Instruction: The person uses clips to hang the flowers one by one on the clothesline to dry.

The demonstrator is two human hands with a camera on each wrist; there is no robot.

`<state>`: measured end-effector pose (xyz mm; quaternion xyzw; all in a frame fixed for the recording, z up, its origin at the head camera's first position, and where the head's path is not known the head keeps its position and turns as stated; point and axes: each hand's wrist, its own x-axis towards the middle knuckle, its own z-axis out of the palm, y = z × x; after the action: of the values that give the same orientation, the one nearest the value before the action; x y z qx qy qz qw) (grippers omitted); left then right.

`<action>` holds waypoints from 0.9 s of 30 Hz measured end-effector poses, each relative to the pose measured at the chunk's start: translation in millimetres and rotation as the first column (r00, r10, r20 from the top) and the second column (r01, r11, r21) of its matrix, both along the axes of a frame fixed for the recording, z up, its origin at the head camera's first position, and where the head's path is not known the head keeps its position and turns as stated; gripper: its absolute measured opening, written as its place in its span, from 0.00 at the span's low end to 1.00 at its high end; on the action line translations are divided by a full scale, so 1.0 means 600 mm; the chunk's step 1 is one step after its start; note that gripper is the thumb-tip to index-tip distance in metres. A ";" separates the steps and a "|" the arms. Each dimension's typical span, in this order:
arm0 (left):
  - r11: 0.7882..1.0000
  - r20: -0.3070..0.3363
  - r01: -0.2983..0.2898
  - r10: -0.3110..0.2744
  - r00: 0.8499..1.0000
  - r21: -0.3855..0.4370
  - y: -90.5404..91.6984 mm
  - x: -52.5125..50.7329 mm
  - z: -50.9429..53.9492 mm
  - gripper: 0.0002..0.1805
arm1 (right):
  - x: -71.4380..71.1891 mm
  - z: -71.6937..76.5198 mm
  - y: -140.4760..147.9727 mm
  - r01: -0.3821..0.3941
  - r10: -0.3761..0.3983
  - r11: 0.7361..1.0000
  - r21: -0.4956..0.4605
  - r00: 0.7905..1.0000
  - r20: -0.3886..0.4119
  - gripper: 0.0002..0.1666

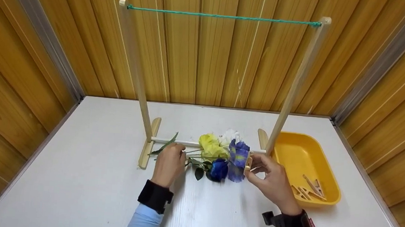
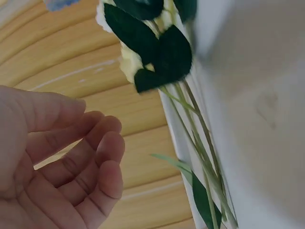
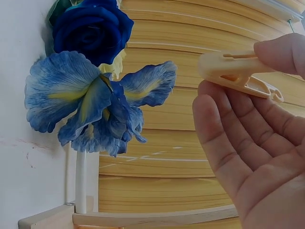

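Observation:
My right hand (image 1: 272, 180) pinches a pale beige clothespin (image 3: 233, 71) between thumb and fingers, just right of the blue iris (image 1: 238, 157). The iris lies in a bunch with a dark blue rose (image 1: 219, 170), a yellow flower (image 1: 210, 148) and a white flower (image 1: 230, 135). Over the stem end of the bunch is my left hand (image 1: 168, 164). In the left wrist view its fingers bend loosely with nothing between them, apart from the green stems (image 2: 205, 157) and dark leaves (image 2: 174, 55).
Around the flowers stands a wooden frame (image 1: 292, 87), its posts joined at the top by a green string (image 1: 216, 16) and low down by a white bar (image 1: 175, 141). At right, a yellow bin (image 1: 294, 152) holds several clothespins (image 1: 307, 192).

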<state>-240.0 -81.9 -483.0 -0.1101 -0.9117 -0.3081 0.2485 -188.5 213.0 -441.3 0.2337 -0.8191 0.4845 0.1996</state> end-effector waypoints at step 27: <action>0.981 0.076 -0.136 0.147 0.986 -0.137 -0.026 -0.010 -0.039 0.10 | 0.000 0.001 0.003 0.009 -0.009 0.999 0.036 1.000 -0.004 0.21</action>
<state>-246.3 -97.5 -506.5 -0.0478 -0.9454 -0.2333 0.2225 -188.5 214.9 -440.6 0.2344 -0.8282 0.4684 0.1993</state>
